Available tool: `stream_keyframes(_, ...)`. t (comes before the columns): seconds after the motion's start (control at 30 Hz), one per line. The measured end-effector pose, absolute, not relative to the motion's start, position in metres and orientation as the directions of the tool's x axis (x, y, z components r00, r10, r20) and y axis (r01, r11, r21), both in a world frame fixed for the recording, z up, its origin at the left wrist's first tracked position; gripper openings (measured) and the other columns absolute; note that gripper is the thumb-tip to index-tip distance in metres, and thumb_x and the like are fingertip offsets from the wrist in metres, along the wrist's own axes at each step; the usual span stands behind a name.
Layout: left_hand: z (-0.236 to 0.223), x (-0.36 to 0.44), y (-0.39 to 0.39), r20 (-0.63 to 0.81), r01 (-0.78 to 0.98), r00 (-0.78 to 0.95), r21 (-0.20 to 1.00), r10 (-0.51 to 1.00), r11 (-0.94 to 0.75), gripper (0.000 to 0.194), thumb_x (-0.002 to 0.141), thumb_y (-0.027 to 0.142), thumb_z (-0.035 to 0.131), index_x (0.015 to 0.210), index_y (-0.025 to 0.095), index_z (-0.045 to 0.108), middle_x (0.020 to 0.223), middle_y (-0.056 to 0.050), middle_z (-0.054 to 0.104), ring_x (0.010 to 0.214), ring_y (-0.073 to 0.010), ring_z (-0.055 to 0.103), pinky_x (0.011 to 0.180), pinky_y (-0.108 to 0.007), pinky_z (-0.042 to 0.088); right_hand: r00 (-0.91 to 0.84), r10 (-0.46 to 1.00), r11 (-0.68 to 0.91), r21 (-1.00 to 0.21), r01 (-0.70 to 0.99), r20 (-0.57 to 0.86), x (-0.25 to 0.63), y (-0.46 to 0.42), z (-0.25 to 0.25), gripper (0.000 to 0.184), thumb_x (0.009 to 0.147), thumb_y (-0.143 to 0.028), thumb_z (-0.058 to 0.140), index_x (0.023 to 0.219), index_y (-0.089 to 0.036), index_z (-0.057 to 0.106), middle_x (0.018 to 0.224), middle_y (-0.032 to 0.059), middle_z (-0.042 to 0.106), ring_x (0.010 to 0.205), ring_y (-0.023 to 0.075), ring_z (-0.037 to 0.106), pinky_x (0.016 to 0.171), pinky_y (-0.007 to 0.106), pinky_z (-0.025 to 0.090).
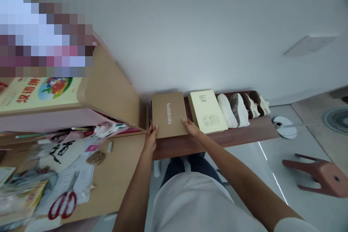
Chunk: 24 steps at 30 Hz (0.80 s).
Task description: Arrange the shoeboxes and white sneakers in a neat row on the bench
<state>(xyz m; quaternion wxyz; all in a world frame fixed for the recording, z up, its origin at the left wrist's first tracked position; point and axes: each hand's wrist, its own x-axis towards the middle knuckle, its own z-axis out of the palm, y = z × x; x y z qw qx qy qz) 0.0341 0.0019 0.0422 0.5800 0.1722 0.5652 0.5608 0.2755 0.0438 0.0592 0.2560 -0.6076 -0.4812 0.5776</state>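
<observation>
A brown cardboard box (168, 114) printed with white lettering lies flat on a low dark wooden shelf (217, 139) by the wall. My left hand (151, 136) grips its near left corner, fingers wrapped on the edge. My right hand (191, 127) holds its near right corner, thumb on the lid. A pale yellow box (207, 111) lies right beside the brown one on the shelf.
Two pairs of shoes (243, 108) stand on the shelf to the right. A desk (122, 174) at left carries papers, red scissors (63, 204), a twine ball (95, 158) and books. A reddish stool (318, 174) and a white lamp base (284, 126) are on the floor.
</observation>
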Motion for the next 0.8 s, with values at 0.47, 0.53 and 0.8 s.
stream_keyframes(0.47,0.015,0.025,0.008,-0.474,-0.386,-0.294,0.853,0.83,0.351,0.051,0.087,0.035,0.074,0.137,0.03,0.063,0.14,-0.004,0.065,0.142,-0.0199,0.049,0.123,-0.042,0.03,-0.127,0.817,-0.537,-0.823,0.186,-0.562,0.258,0.054,0.023,0.076,0.093,-0.071,0.047,0.147,-0.017,0.052,0.143,0.0143,0.062,0.138,0.0273,0.054,0.122,0.046,0.031)
stream_keyframes(0.53,0.018,0.025,0.009,-0.49,-0.411,-0.292,0.84,0.821,0.355,0.05,0.088,0.032,0.074,0.136,0.029,0.064,0.139,-0.004,0.066,0.141,-0.02,0.05,0.123,-0.042,0.031,-0.119,0.821,-0.533,-0.824,0.194,-0.559,0.257,0.056,0.02,0.081,0.09,-0.074,0.049,0.146,-0.016,0.053,0.143,0.0154,0.062,0.137,0.0284,0.055,0.121,0.048,0.033)
stream_keyframes(0.8,0.023,0.026,0.014,-0.527,-0.454,-0.316,0.814,0.789,0.363,0.05,0.086,0.022,0.075,0.134,0.031,0.064,0.135,-0.004,0.068,0.141,-0.0187,0.05,0.123,-0.042,0.031,-0.111,0.816,-0.524,-0.807,0.27,-0.567,0.258,0.06,0.015,0.081,0.092,-0.075,0.043,0.146,-0.016,0.053,0.144,0.016,0.061,0.136,0.0259,0.056,0.117,0.044,0.039)
